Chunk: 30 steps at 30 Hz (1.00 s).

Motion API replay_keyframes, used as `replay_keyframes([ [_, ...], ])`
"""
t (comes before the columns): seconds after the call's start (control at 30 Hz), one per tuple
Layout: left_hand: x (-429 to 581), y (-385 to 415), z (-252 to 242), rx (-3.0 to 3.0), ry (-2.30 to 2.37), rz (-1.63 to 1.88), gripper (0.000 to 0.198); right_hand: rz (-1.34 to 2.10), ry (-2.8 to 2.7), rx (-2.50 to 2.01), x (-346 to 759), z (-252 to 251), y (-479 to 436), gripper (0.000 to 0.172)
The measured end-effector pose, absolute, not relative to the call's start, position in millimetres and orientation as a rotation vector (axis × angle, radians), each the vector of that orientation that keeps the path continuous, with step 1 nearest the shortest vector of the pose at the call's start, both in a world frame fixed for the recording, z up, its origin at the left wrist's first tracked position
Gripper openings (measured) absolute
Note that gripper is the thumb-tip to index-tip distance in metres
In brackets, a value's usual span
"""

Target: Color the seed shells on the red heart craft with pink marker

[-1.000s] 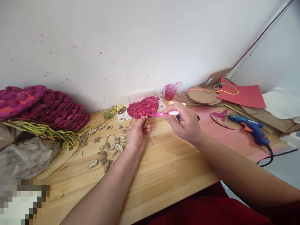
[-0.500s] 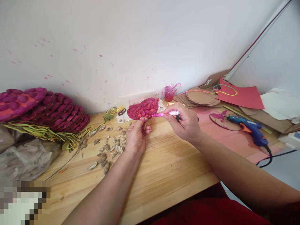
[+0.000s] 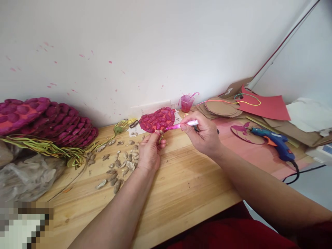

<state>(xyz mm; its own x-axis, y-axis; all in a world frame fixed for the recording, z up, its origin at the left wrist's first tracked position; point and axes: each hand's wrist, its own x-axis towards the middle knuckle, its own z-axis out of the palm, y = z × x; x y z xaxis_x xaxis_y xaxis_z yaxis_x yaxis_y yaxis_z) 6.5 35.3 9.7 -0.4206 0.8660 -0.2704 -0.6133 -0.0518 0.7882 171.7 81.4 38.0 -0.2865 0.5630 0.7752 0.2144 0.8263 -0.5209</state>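
Note:
A flat disc point(image 3: 157, 119) covered with magenta-painted peanut shells lies by the wall, partly over a white paper point(image 3: 137, 130). My left hand point(image 3: 149, 151) pinches its near edge between thumb and fingers, with a short greenish cord showing at the fingertips. From the right, my right hand point(image 3: 204, 135) grips a paintbrush point(image 3: 192, 122) with a pale handle. Its pink tip touches, or nearly touches, the near right edge of the disc beside my left thumb. Loose peanut shells point(image 3: 131, 166) lie on the wooden table left of my left hand.
Stacked magenta discs point(image 3: 59, 121) with yellow-green cords point(image 3: 52, 149) stand at left above a plastic bag point(image 3: 33, 173). A cup of pink paint point(image 3: 186, 103) is by the wall. Cardboard discs point(image 3: 220, 106), red paper point(image 3: 272, 107) and a blue glue gun point(image 3: 281, 145) lie at right.
The view has shifted very slightly. My right hand and the brush have moved a little to the left along the disc's edge; my left hand keeps its hold.

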Motion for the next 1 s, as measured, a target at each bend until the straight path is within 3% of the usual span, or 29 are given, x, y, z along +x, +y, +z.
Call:
replay_keyframes([
  [0.57, 5, 35, -3, 0.783, 1.327, 1.758, 0.026, 0.359, -1.877, -0.613, 172, 41, 78, 0.007],
  [1.0, 6, 37, 0, 0.581, 1.202, 1.734, 0.032, 0.435, -1.868, -0.592, 174, 41, 81, 0.008],
])
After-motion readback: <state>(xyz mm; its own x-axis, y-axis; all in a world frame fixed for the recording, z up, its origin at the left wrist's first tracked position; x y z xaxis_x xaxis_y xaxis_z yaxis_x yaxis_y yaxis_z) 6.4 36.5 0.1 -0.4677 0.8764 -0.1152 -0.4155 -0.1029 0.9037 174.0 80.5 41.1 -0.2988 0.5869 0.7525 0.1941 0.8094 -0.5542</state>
